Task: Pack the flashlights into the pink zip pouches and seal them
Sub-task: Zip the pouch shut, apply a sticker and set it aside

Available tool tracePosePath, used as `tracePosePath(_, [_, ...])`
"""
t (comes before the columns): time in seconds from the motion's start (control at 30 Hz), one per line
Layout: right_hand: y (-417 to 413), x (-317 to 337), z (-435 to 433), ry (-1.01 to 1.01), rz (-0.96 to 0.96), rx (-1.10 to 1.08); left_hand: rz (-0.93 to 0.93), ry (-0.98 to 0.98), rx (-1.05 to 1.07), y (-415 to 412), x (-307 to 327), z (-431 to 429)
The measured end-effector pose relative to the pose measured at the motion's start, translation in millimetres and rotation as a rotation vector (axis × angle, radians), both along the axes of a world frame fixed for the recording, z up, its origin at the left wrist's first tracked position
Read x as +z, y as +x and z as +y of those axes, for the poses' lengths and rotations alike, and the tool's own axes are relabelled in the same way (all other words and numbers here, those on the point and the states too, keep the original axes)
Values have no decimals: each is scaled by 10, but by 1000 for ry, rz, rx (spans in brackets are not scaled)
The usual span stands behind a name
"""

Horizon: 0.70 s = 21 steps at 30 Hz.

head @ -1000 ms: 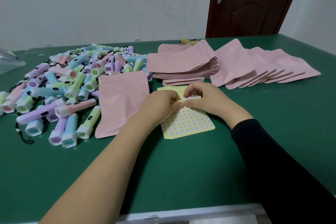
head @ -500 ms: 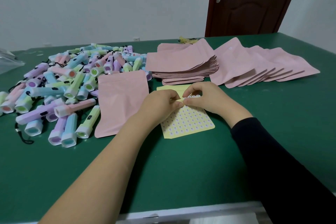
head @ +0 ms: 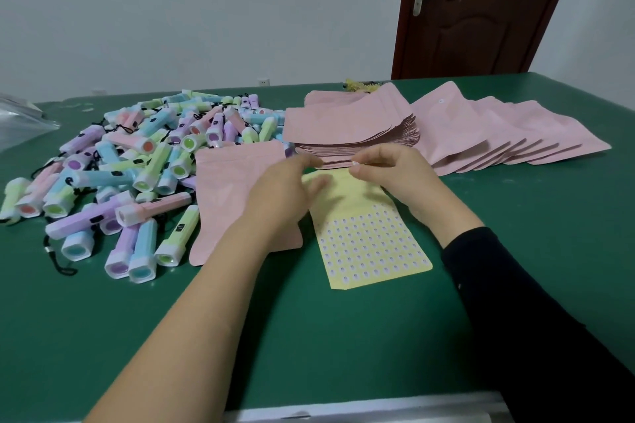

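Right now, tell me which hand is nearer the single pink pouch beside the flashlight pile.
Left. The left hand overlaps the right edge of the pink pouch; the right hand is farther right, above the sticker sheet, clear of the pouch.

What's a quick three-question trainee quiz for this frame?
1. True or false: the yellow sticker sheet lies to the right of the flashlight pile.
2. Short answer: which arm wears the black sleeve?
3. The left hand has its fingers over: A) the sticker sheet, B) the flashlight pile, C) the black sleeve.
Key: 1 true; 2 the right arm; 3 A.
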State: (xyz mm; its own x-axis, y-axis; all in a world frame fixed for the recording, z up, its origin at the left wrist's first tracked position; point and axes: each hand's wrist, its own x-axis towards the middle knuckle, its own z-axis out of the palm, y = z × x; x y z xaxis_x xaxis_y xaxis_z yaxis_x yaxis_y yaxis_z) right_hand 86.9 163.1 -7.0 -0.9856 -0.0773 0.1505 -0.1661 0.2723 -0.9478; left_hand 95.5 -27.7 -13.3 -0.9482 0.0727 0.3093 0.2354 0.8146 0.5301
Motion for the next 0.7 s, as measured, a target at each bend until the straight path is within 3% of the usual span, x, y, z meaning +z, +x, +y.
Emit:
tracePosePath(0.13, [2,103,-366,-229,-262,145,141,221,337,-70,109,-519])
tracePosePath(0.27, [-32,120,-833,-238,-395,149,22,358,507,-135,-18,-794])
tracePosePath(0.37, [-67,50,-975,-303,-453,129,-60,382,497,-170,-109,-797])
tracePosePath(0.53, [-78,-32,-978,-413,-448,189,-17,516,486,-214,-120,-816])
tracePosePath(0.7, [-77,-12,-959,-604,-422,216,-56,1097,420,-186,-77,-823])
